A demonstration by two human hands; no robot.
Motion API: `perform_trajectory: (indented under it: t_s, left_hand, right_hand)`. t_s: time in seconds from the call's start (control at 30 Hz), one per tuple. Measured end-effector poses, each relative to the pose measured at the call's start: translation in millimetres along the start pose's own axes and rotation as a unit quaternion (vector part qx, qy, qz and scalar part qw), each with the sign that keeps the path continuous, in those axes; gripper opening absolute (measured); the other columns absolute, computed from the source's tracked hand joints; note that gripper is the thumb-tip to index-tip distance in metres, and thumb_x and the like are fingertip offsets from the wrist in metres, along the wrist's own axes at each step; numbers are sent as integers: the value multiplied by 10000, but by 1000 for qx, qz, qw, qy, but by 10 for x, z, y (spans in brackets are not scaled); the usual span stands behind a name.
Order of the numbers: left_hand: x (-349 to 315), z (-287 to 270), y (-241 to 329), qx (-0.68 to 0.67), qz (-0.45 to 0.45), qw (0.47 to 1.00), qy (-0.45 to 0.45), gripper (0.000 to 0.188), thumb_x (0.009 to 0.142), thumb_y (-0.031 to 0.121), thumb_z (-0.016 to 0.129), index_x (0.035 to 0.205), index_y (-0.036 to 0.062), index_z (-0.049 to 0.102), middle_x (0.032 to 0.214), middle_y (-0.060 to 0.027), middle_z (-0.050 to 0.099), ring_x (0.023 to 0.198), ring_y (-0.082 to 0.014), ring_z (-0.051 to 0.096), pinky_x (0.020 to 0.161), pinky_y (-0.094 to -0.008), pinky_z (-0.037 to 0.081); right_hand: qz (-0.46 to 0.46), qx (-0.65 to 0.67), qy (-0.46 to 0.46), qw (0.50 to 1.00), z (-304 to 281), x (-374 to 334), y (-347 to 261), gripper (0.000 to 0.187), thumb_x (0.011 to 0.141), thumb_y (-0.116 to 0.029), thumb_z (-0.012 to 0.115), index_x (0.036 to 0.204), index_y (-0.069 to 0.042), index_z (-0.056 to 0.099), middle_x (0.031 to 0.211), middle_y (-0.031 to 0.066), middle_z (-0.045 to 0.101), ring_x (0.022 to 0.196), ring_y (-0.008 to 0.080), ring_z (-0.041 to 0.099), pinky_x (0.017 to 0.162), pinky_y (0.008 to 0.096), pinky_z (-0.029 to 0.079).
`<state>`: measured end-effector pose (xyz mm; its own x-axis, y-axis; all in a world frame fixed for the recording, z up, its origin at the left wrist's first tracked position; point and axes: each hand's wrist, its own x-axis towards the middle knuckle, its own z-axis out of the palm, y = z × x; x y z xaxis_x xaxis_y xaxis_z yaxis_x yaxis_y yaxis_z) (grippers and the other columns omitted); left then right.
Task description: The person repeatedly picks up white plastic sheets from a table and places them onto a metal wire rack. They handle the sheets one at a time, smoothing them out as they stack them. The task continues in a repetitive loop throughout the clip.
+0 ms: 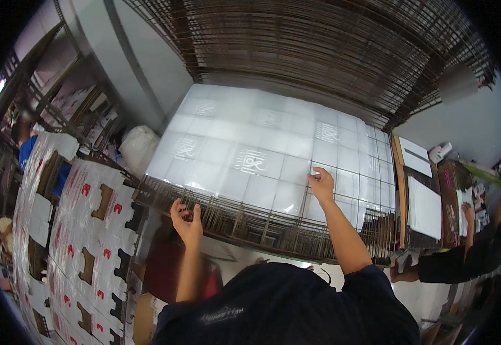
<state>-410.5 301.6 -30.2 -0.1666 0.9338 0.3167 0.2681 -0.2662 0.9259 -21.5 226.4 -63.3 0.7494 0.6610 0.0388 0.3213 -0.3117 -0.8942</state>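
Note:
A wire drying rack (384,167) stands before me, its many wire trays stacked at the front edge. Across its top tray lie translucent plastic sheets (288,167) with white printed designs, some overlapping. Over the right half of the sheets, my right hand (322,185) has its thumb and fingers closed beside a wire line; what they pinch is too small to make out. My left hand (187,223) hovers by the rack's front left edge, fingers half curled and apart, holding nothing.
Raised wire trays (319,46) slant overhead at the back. Wrapped stacks of printed cartons (83,247) fill the left. On the right is a bench with white sheets (423,207); another person's hand (468,213) reaches there. A red seat (167,267) sits below my left arm.

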Motion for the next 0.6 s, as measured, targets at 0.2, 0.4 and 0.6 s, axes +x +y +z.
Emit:
perform_trajectory:
  t_s: [0.2,0.4,0.6]
  left_hand:
    - [-193,307,135,-22,6,999,-46,471,795,64,658,1213,51,442,979,-15,438,740,-88,445,637,-223,389]
    - [-544,707,551,-27,64,994,-84,505,829,57,625,1269,27,379,986,-20,426,742,-86,426,636,-233,380]
    - [-1020,1398,996,-76,60,980,-172,506,813,43,626,1262,42,393,984,-29,433,715,-85,439,574,-217,378]
  right_hand:
    - [8,89,56,994,-848,-203,95,309,784,-160,668,1048,-17,593,729,77,622,626,131,578,547,257,455]
    - [67,192,224,953,-2249,-605,245,261,804,-136,658,1012,6,590,713,32,586,608,88,540,551,214,429]
    - [140,281,450,836,-3830,-977,1504,199,824,-192,630,986,-82,593,762,13,597,568,76,523,480,213,363]
